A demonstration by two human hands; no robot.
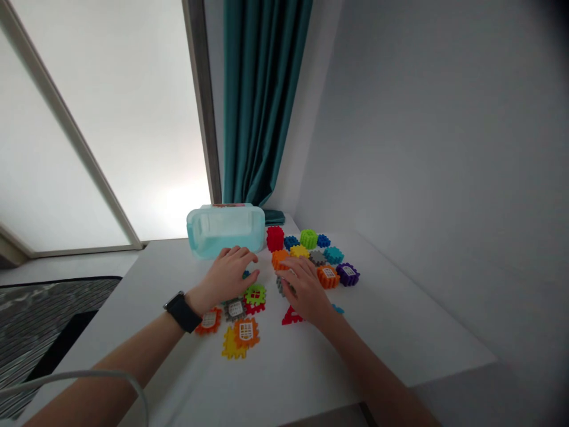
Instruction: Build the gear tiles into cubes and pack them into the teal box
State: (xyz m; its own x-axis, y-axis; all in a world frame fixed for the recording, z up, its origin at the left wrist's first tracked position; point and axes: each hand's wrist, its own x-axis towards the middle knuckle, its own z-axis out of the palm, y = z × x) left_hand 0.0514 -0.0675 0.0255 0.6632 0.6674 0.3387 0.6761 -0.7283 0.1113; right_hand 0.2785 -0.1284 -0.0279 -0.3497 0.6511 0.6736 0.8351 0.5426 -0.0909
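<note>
My left hand (229,276), with a dark watch on its wrist, hovers over the table with thumb and fingers apart and nothing visible between them. Partly behind its fingers is a small blue piece (246,274). Just below lie a lime-green window piece (255,294), a red notched piece (255,309) and a grey window piece (235,309). My right hand (306,289) curls its fingers and thumb around a grey notched block (280,286), mostly hidden by the hand. Under that wrist a red triangular piece (292,316) shows in part.
Beyond my hands stand stacks of notched blocks: red (275,238), lime-green (308,239), orange (328,276), purple (348,274). A translucent teal tub (226,230) lies at the back. Orange (246,333) and yellow (233,345) pieces lie nearer me. A white cable (89,373) crosses lower left.
</note>
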